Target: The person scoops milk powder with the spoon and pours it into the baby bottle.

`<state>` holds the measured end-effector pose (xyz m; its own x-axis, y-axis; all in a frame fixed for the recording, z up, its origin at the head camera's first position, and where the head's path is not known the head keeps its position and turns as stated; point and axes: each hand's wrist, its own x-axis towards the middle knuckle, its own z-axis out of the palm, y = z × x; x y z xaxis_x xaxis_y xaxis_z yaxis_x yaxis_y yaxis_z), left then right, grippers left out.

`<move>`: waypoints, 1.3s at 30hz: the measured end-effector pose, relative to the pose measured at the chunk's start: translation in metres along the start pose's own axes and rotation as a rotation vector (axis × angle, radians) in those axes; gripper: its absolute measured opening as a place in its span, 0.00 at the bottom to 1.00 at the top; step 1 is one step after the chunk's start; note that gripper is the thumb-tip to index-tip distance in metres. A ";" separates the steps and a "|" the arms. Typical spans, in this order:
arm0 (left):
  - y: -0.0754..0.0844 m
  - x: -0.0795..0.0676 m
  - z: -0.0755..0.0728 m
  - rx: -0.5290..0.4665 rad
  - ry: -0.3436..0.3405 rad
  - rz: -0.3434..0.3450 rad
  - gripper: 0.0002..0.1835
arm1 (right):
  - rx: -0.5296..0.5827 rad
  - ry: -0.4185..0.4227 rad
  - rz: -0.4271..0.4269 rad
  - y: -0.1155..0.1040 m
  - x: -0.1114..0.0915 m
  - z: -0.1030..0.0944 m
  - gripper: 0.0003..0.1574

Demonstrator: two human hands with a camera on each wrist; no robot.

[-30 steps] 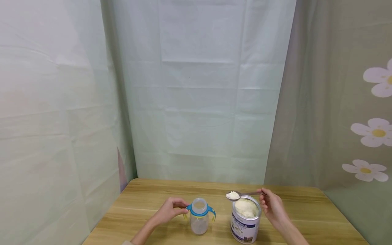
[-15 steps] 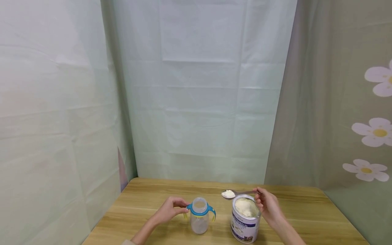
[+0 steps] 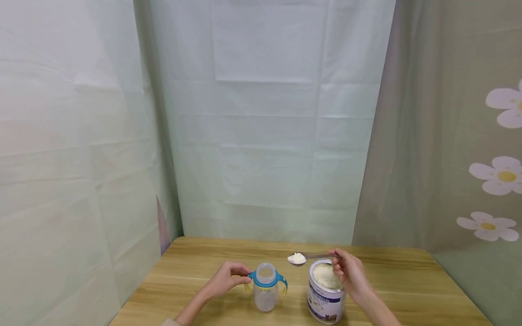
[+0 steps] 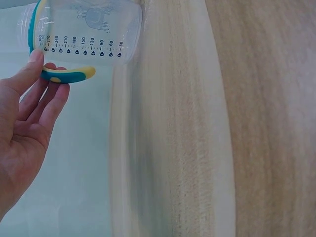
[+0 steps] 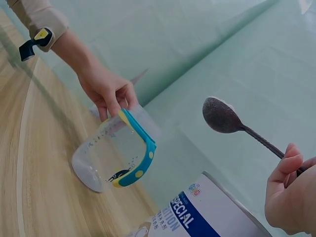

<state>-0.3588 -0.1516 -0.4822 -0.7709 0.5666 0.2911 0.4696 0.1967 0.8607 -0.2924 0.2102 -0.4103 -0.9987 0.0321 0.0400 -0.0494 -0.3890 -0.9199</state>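
A clear baby bottle [image 3: 266, 299] with a blue and yellow two-handled collar stands upright and uncapped on the table. My left hand [image 3: 229, 280] pinches its left handle [image 4: 69, 75] between thumb and fingers. In my right hand [image 3: 351, 275] is the handle of a metal spoon [image 5: 222, 116], held level with its bowl pointing left. White powder [image 3: 297, 258] is heaped in the bowl, which is in the air between the bottle and an open tin [image 3: 325, 302]. The tin holds pale powder [image 3: 325, 275] and stands right of the bottle, below my right hand.
The wooden table [image 3: 195, 253] has a rounded far left corner. Pale cloth curtains [image 3: 265, 158] hang behind it and on both sides, with printed white flowers [image 3: 505, 176] at the right. A dark strap device [image 5: 35, 43] is on the left wrist.
My right hand has moved left, carrying the loaded spoon from above the tin's rim toward the bottle. The left hand, bottle and tin have stayed in place.
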 end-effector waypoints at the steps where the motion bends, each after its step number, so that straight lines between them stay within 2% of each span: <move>1: 0.000 0.000 0.000 -0.001 0.000 0.002 0.10 | -0.001 -0.006 0.001 0.000 0.000 0.001 0.20; 13: 0.000 0.000 0.001 0.020 0.004 -0.012 0.10 | 0.029 -0.038 0.013 0.007 0.002 0.009 0.20; 24: 0.000 0.002 0.002 0.008 -0.001 0.009 0.11 | -0.014 -0.014 0.001 0.011 0.001 0.022 0.17; 31: -0.001 0.001 0.002 -0.002 -0.006 -0.007 0.10 | -0.034 -0.032 0.034 0.014 0.001 0.031 0.18; 39: -0.002 0.002 0.002 0.010 -0.003 -0.031 0.09 | -0.059 -0.022 0.025 0.018 0.002 0.040 0.17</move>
<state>-0.3605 -0.1497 -0.4841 -0.7839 0.5623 0.2635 0.4499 0.2218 0.8651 -0.2961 0.1666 -0.4116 -0.9997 0.0028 0.0243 -0.0239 -0.3349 -0.9419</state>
